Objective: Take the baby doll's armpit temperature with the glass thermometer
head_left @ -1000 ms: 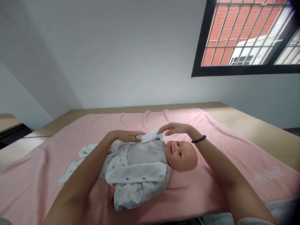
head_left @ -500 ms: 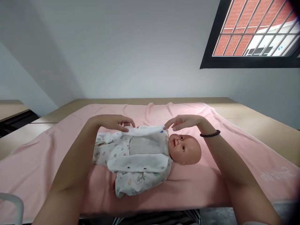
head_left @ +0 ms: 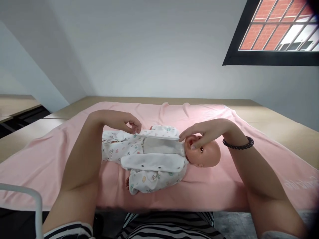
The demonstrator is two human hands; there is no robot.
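Note:
A baby doll (head_left: 208,155) lies on its back, head to the right, in a white patterned baby shirt (head_left: 152,179) and matching trousers. The shirt is open at the front over a pale inner layer. Its far front flap (head_left: 159,133) stands raised, its edge stretched straight between my two hands. My left hand (head_left: 129,123) is closed, pinching the lower end of that edge. At the neck end, the fingertips of my right hand (head_left: 205,132) hold the flap's corner; its thumb is apart, in front of the doll's face. The near flap (head_left: 154,162), with snaps, lies folded back.
A pink blanket (head_left: 211,192) covers much of the wooden table (head_left: 274,119). Behind stands a grey wall with a barred window (head_left: 276,30) at upper right. A pale curved rail (head_left: 38,205) rises at the lower left.
The far flap has been drawn up and toward me, so its patterned outer side shows. My right hand has moved nearer, now partly covering the doll's face. The view has shifted slightly.

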